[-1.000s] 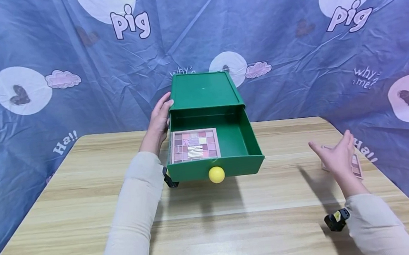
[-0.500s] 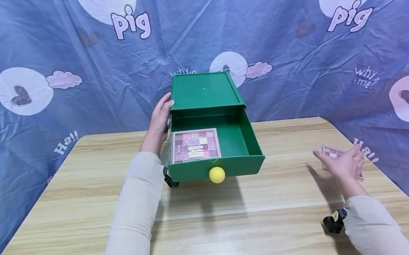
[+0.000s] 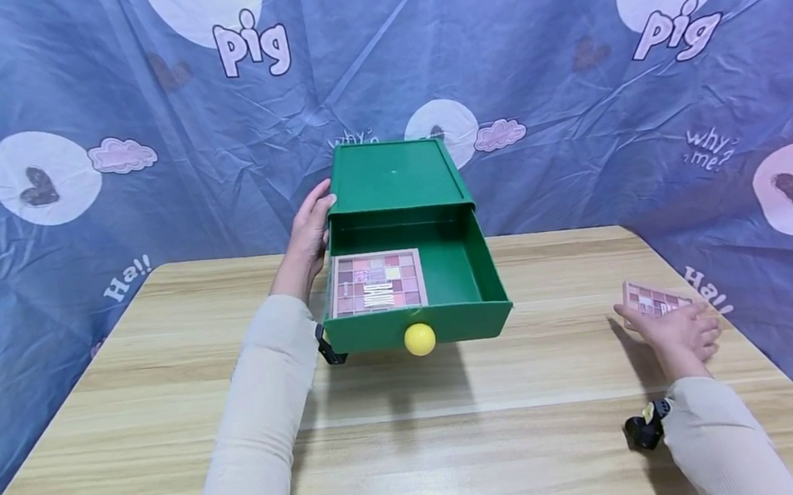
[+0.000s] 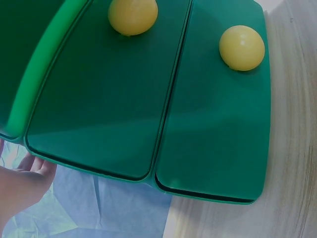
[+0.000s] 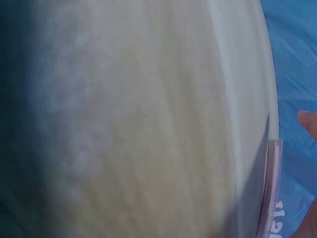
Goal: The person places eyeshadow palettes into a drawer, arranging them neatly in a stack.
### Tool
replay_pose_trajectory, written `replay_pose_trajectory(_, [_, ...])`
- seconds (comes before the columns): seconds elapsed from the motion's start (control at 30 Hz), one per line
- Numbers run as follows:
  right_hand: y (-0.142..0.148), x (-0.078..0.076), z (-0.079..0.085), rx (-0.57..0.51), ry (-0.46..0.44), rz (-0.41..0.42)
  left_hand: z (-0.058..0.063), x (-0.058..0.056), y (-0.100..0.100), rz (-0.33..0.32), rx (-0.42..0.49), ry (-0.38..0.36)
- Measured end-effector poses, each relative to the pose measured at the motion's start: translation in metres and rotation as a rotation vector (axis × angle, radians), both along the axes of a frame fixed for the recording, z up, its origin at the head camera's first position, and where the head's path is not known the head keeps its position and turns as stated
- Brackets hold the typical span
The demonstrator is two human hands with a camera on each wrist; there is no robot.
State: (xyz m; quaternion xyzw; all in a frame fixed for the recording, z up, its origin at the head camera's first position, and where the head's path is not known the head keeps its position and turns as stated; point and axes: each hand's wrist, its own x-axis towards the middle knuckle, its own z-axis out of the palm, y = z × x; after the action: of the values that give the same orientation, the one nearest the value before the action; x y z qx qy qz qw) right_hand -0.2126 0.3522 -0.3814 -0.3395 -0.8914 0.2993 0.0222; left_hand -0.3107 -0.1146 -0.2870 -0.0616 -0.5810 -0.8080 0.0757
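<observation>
While L hand [image 3: 308,231], fingers extended, touches L side of green drawer unit [image 3: 396,173], R hand [image 3: 680,335], thumb & fingers spread, is over pink palette [image 3: 650,301] nr R edge of table [image 3: 553,425]; contact unclear.

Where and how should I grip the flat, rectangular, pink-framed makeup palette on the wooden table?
Pinch the palette by its left and right edges, ideally with the right hand from above, thumb at the left: it lies flat, coloured squares up, leaving its thin sides to hold.
</observation>
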Motion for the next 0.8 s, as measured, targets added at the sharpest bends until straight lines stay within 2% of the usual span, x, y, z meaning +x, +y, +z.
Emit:
replay_pose_trajectory(0.4, [0.009, 0.001, -0.013, -0.034, -0.046, -0.02, 0.0, -0.001, 0.0, 0.005, 0.012, -0.008])
replay_pose_trajectory(0.8, [0.009, 0.001, -0.014, 0.01, -0.087, -0.035, -0.001, 0.0, 0.001, 0.016, -0.011, -0.006])
